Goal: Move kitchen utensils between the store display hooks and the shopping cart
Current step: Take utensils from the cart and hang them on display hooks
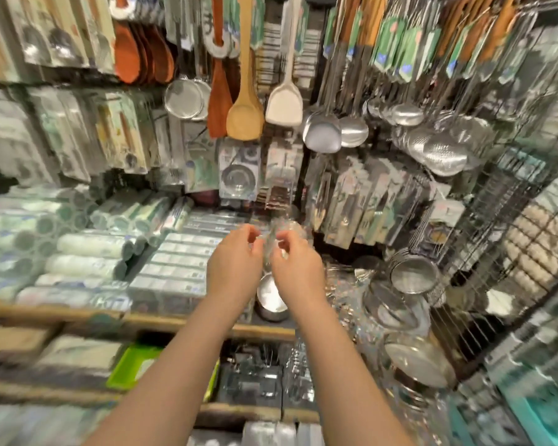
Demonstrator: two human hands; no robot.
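Pinching a blurred, clear-wrapped metal utensil (pixel 271 249) with curled fingers of left hand (pixel 234 263) and right hand (pixel 298 268), close together, over shelf (pixel 174 320); wooden spatula (pixel 245 117) hanging above.

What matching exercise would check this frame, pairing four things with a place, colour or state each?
Things:
1. wooden spoon
2. tray
3. sieve
4. left hand

Descriptions:
a. green, on a lower shelf
b. pinches a clear-wrapped utensil together with the right hand
c. hangs between a dark spatula and a white spatula
d. steel, low to the right of the hands

Pairs: 1-c; 2-a; 3-d; 4-b
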